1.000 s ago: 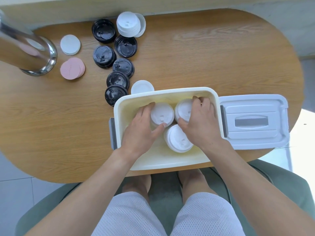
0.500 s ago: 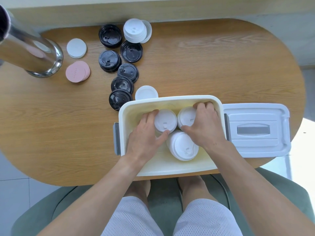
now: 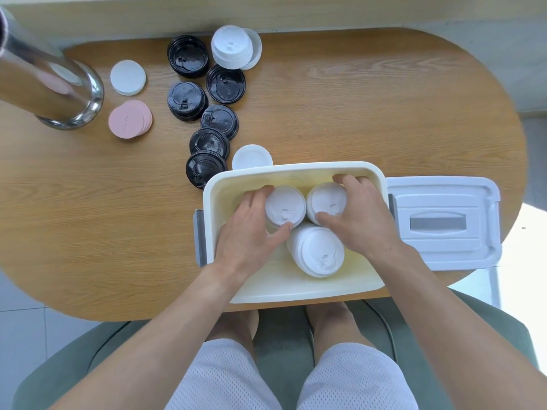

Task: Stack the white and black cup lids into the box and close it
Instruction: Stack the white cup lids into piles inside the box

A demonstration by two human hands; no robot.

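At the upper left of the frame a steel cylinder [image 3: 50,84] stands on the wooden table [image 3: 370,113], with white discs [image 3: 128,77] and pink discs [image 3: 129,119] beside it. Right of those, black lids [image 3: 207,113] run in a loose line down toward the box [image 3: 296,287], a white stack [image 3: 232,50] at the top and a single white lid [image 3: 251,156] touching the box's far rim, all waiting to go in. Inside the box, the left hand [image 3: 251,232] has fingers wrapped around the left white stack [image 3: 284,207], and the right hand [image 3: 359,220] likewise clasps the right white stack [image 3: 327,202], probably pressing both toward the far wall to save room. A third stack [image 3: 319,251] sits nearer. The box cover [image 3: 441,223] lies off to the right.
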